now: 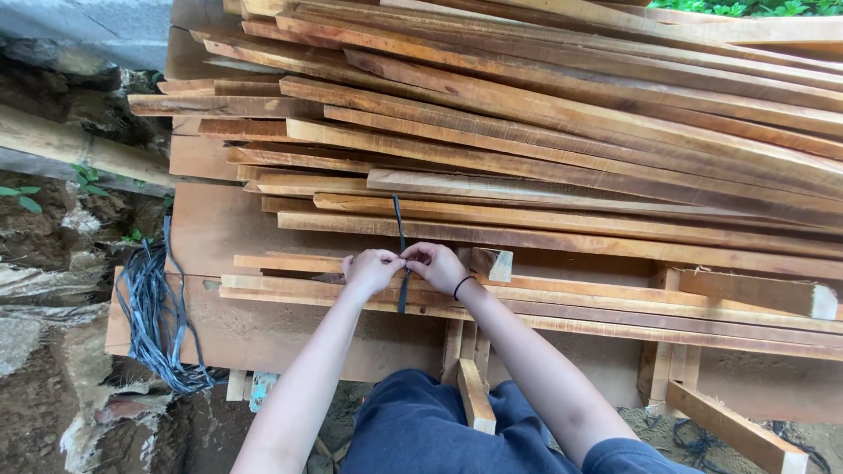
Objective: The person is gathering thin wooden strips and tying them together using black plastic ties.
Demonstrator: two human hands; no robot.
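Strap pinched in both hands over wood slats

Dark plastic strap [401, 254] runs upright across a low bundle of thin wood slats [562, 294], middle of frame, just below the big slat pile [571, 132]. Left hand [371, 269] and right hand [435, 265] meet at the strap, fingertips closed on it, knuckles nearly touching. One end sticks up past the hands, other end hangs down over the bundle's front edge. Black band [463, 285] on right wrist. Bundle lies on a flat board [263, 325]. Heap of loose grey-blue straps [158, 320] on the ground at left, well apart from the hands. Bamboo pole [79, 149] far left. Dark blue trousers [421, 430] at bottom.
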